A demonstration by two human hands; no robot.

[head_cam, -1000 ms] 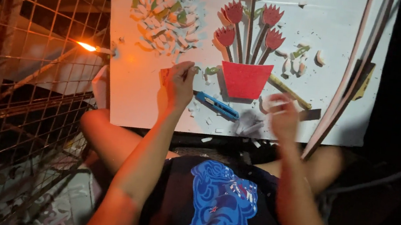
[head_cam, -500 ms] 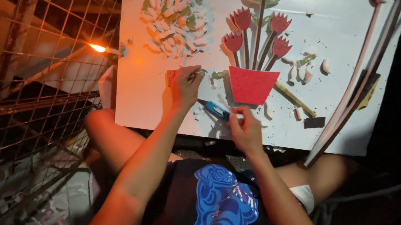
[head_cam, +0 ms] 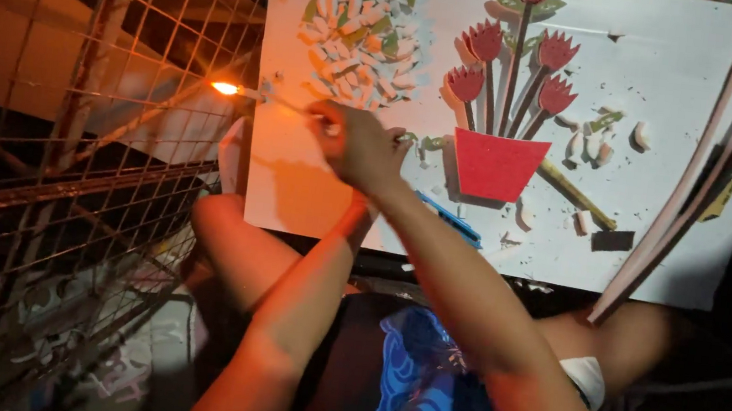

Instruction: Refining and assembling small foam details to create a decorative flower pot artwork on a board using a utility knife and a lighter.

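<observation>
A dark room surrounds a wire mesh fence (head_cam: 69, 153) on the left, and a large white board (head_cam: 665, 157) leans ahead over the person's lap. On the board sits a collage: a red paper pot (head_cam: 495, 165) with dark stems and red tulip flowers (head_cam: 516, 57) rising from it, and to its left a cluster of white and green paper petals (head_cam: 362, 35). Long pale strips (head_cam: 709, 180) lean across the board's right edge. A blue tool (head_cam: 449, 220) lies below the pot, partly hidden by the right forearm, and a yellowish stick (head_cam: 574, 192) lies to the pot's right. Small white scraps (head_cam: 589, 144) are scattered nearby. The right hand (head_cam: 359, 145) crosses over the left arm, its grip pinching a thin stick (head_cam: 277, 102) whose far tip burns with a small orange flame (head_cam: 225, 88) just off the board's left edge. The left hand is hidden beneath the right; its grip cannot be told.
</observation>
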